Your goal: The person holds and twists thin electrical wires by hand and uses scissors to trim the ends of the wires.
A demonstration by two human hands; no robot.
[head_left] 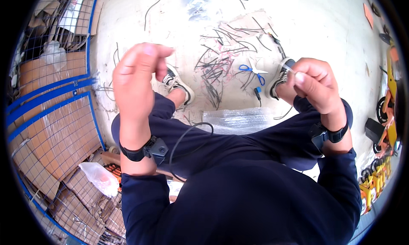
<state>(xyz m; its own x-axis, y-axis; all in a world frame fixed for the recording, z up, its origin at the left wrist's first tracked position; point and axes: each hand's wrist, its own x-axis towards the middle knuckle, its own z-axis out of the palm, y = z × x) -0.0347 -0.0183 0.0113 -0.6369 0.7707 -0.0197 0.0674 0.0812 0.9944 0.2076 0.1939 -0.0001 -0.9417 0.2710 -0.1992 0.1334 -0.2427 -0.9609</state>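
Observation:
My left hand (pixel 135 81) is raised at the left, slightly blurred. Its fingers curl inward with the thumb against them; anything inside is hidden. At the right, my right hand (pixel 317 86) is closed, pinching a small clear strip (pixel 290 69) between thumb and fingers. Between my shoes, blue-handled scissors (pixel 252 69) lie on the floor with their blades spread. Beside them is a black cable end with a blue connector (pixel 257 91). Many short dark cable pieces (pixel 215 70) are scattered there among thin pink strands.
Bubble wrap (pixel 238 119) lies between my knees, and clear plastic (pixel 199 8) farther off. Blue wire-mesh cages (pixel 88 40) with cardboard stand at the left, near a white plastic bag (pixel 100 177). Yellow wheeled equipment (pixel 390 87) lines the right side. A black cable (pixel 179 140) loops over my lap.

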